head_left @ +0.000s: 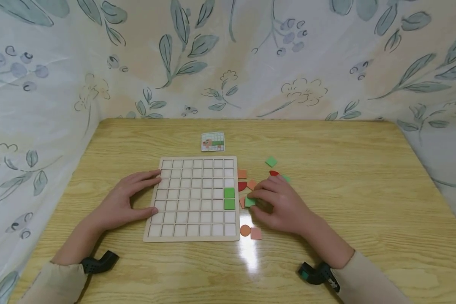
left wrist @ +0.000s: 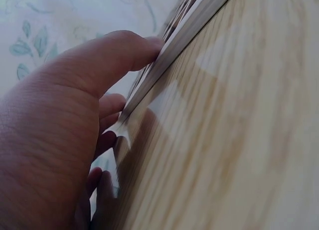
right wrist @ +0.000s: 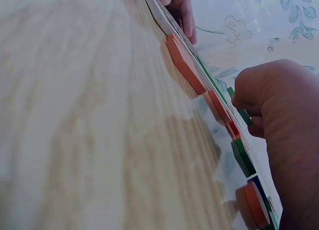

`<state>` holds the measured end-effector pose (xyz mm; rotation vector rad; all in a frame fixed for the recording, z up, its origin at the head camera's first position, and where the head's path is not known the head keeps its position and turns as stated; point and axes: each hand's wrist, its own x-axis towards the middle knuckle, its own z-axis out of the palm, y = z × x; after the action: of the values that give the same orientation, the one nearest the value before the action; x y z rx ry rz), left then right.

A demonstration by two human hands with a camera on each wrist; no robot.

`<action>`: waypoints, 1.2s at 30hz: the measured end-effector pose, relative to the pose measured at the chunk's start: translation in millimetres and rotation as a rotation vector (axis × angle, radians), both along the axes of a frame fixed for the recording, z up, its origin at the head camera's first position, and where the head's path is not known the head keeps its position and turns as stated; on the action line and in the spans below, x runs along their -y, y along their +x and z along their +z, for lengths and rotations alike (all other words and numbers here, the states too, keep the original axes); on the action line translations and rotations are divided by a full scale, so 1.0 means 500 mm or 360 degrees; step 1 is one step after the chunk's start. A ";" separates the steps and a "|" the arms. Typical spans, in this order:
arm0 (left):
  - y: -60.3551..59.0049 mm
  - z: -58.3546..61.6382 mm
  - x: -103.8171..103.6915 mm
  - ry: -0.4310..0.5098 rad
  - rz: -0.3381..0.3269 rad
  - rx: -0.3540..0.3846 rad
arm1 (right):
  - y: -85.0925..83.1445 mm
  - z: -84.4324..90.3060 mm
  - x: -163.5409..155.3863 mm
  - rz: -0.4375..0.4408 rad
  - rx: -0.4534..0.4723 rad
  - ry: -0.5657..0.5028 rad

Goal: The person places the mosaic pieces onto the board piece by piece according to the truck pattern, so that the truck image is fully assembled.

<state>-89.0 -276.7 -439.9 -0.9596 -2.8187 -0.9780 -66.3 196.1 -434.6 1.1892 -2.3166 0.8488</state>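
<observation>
Pinching a green square between thumb and fingers of the right hand, just right of a gridded board.
Touching the left edge of the board, with two green tiles in its right column and a picture card beyond, using spread fingers of the left hand, clasping nothing.

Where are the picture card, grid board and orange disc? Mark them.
Picture card [head_left: 213, 142], head view: middle of its printed face.
Grid board [head_left: 195, 194], head view: bare middle cell.
Orange disc [head_left: 245, 230], head view: centre of its top.
</observation>
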 end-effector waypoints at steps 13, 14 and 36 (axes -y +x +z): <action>-0.002 -0.004 -0.001 -0.0008 0.0000 -0.0022 | -0.015 -0.006 0.060 -0.0015 -0.0005 0.0048; -0.002 -0.004 -0.002 -0.0008 -0.0004 -0.0025 | -0.016 -0.005 0.064 -0.0020 0.0010 0.0057; -0.001 -0.003 -0.003 0.0007 -0.0007 -0.0044 | -0.023 0.003 0.139 0.0073 0.0092 0.0228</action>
<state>-89.6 -275.0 -441.7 -0.9717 -2.7921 -0.9636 -78.0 126.6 -433.0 1.2973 -2.4404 0.7526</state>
